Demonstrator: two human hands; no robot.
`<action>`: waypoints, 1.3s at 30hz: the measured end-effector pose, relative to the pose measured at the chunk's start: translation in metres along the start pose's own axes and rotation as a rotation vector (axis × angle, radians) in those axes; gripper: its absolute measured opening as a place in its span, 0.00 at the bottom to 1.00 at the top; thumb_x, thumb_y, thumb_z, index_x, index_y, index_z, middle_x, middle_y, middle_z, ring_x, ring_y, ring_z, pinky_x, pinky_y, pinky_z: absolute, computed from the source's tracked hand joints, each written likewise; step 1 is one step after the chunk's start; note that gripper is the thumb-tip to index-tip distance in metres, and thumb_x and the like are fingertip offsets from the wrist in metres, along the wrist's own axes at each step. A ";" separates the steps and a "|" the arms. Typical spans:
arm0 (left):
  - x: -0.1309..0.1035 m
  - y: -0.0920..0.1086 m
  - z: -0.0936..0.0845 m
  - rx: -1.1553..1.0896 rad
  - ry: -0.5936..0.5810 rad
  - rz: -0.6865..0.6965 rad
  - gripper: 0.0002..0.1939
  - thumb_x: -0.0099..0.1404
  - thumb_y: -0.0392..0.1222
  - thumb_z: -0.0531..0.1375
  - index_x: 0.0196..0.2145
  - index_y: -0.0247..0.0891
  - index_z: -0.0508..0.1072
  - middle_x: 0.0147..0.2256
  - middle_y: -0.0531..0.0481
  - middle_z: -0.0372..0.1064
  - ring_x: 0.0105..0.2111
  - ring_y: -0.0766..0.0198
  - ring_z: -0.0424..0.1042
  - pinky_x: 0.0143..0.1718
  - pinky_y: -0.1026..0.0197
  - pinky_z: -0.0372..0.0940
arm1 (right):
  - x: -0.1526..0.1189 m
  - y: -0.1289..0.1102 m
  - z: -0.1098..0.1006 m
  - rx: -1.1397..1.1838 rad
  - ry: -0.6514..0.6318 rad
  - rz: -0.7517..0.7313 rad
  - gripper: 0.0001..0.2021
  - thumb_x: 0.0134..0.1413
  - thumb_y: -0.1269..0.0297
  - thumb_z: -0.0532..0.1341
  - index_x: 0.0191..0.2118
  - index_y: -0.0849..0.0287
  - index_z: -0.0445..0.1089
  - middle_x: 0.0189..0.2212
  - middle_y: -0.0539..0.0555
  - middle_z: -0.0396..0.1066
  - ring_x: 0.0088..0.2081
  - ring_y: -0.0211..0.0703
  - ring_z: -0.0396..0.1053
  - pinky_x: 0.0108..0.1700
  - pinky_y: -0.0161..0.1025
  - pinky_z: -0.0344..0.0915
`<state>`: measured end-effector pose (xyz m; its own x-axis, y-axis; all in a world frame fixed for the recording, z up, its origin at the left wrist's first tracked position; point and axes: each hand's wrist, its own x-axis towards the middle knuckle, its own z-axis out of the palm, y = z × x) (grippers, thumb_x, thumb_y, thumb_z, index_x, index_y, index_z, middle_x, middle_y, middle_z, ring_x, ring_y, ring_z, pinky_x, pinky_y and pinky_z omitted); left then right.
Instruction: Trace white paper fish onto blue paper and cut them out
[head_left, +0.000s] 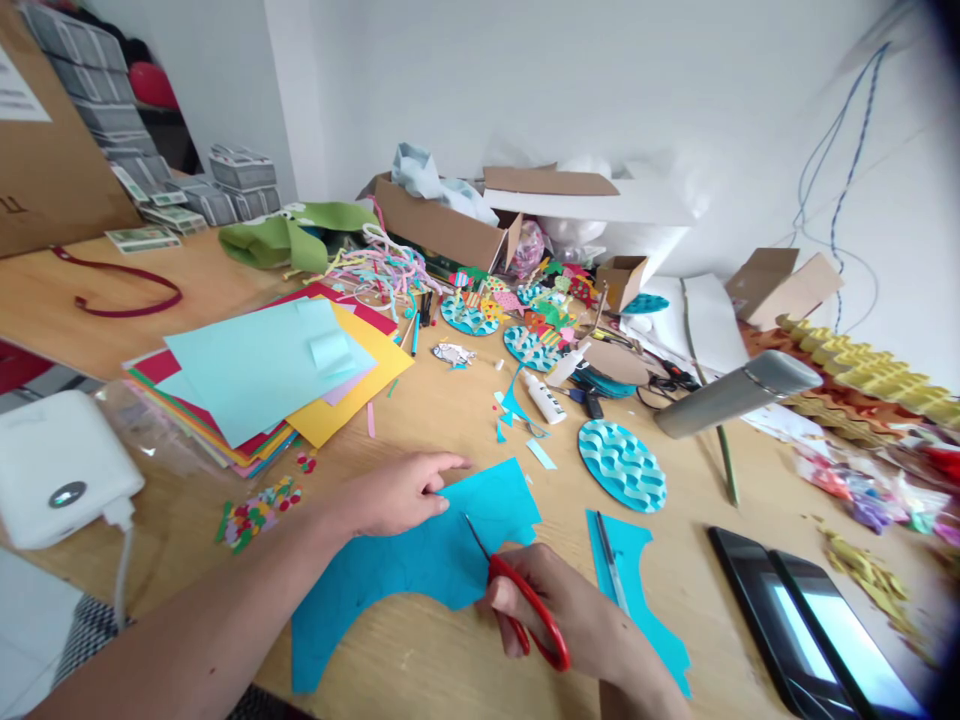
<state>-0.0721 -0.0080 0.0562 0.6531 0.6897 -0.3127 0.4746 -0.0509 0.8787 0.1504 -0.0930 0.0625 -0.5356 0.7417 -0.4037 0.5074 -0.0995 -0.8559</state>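
My right hand (544, 590) is closed around red-handled scissors (536, 610). Their blades lie at a blue sheet of paper (405, 565), which has curved cut-outs along its edges. At the upper edge of this sheet, my left hand (397, 495) grips the paper, index finger stretched out and the other fingers curled. A second blue paper piece (641, 580) lies to the right, with a pen (613, 560) on it. Beyond my hands rests a blue oval with a wavy light pattern (621, 466). Small blue scraps (502, 430) are scattered near the glue bottle (544, 397).
Stacked coloured paper (255, 370), a white power bank (64, 470) and paper dots (259, 510) are on the left. A grey tumbler (739, 393) and dark tablet-like device (810, 620) stand right. Paper fish decorations (551, 320), pipe cleaners (382, 265) and cardboard boxes (442, 220) fill the back.
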 end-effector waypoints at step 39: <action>-0.002 -0.001 -0.006 -0.155 -0.040 0.067 0.31 0.62 0.40 0.57 0.63 0.38 0.58 0.23 0.60 0.55 0.24 0.68 0.55 0.24 0.67 0.49 | 0.021 0.000 0.010 0.195 0.146 0.046 0.34 0.39 0.28 0.59 0.14 0.59 0.56 0.10 0.46 0.56 0.13 0.28 0.48 0.17 0.32 0.41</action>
<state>-0.0775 -0.0049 0.0584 0.7047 0.6589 -0.2633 0.3349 0.0183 0.9421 0.1323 -0.0841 0.0505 -0.4047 0.8199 -0.4049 0.3814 -0.2511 -0.8897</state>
